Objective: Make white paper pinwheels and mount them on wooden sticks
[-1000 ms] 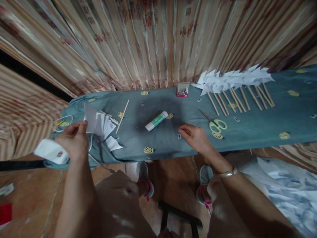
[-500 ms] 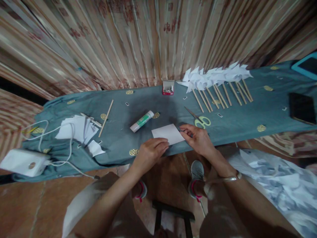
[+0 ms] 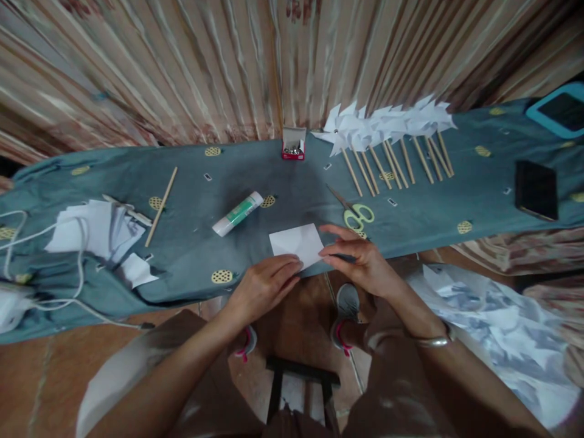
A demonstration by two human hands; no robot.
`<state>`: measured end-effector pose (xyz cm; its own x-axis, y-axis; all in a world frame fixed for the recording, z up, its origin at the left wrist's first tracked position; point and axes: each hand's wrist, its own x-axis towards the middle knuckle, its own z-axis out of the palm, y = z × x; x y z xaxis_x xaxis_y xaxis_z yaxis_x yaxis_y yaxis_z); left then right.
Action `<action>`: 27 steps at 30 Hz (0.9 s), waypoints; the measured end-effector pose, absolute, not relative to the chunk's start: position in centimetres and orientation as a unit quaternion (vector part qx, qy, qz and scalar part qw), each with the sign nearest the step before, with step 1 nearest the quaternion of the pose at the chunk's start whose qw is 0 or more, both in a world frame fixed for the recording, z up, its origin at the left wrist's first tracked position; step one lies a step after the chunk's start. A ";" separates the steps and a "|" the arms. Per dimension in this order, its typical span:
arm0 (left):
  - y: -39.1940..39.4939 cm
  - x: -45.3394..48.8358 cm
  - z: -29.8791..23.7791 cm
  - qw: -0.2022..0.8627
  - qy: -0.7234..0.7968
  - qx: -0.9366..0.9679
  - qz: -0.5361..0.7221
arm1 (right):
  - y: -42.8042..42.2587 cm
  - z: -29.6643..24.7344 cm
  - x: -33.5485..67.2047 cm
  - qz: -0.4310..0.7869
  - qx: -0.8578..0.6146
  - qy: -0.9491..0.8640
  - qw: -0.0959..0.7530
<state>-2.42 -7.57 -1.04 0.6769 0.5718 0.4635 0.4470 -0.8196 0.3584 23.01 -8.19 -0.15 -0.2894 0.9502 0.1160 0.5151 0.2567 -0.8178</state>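
Note:
A small white sheet of paper (image 3: 298, 242) lies at the front edge of the cloth-covered table. My left hand (image 3: 267, 283) has its fingers closed on the sheet's lower edge; the thumb is largely hidden. At the sheet's right corner, my right hand (image 3: 358, 258) pinches the paper between thumb and a finger, with the index finger raised apart. Left of the sheet lies a glue stick (image 3: 238, 213) with a green label. Scissors (image 3: 356, 214) with pale green handles rest just beyond my right hand.
A red box of metal pins (image 3: 293, 146) stands at the back. Paper pinwheels (image 3: 387, 128) on wooden sticks line the back right. Cut papers (image 3: 91, 225), a loose stick (image 3: 161, 207) and white cables lie left. A dark phone (image 3: 536, 190) lies right; a bag (image 3: 497, 334) sits below.
My view has shifted, so the table items appear further left and higher. The fingers of my right hand have spread, with the index finger now lifted off the paper's corner.

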 end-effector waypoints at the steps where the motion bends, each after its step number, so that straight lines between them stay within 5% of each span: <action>1: -7.6 -2.5 -1.0 0.110 0.283 0.909 0.285 | -8.1 -0.2 22.8 0.344 -0.503 -0.723 0.325; 27: -8.5 -4.7 -0.5 0.105 0.344 0.899 0.250 | -2.3 -2.3 15.6 0.291 -0.464 -0.778 0.306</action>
